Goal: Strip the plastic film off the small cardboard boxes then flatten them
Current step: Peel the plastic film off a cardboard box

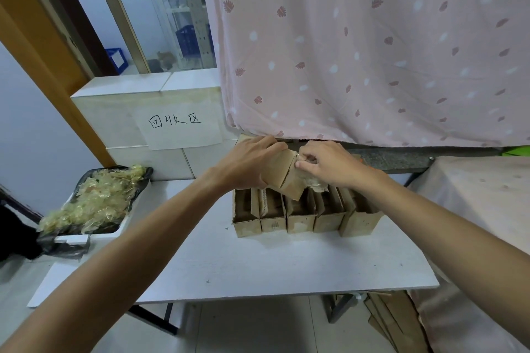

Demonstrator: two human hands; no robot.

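Observation:
My left hand (252,163) grips a small brown cardboard box (286,178), held tilted above a row of several open-topped small boxes (301,218) on the white table (258,261). My right hand (327,163) pinches a strand of clear plastic film (315,185) at the box's right end, and crumpled film bunches under its palm. The far side of the held box is hidden by my hands.
A black-lined bin (94,203) heaped with stripped yellowish film sits at the table's left. A white block with a paper sign (177,126) stands behind. A pink curtain (372,46) hangs at the back. Flattened cardboard (387,321) lies on the floor at lower right.

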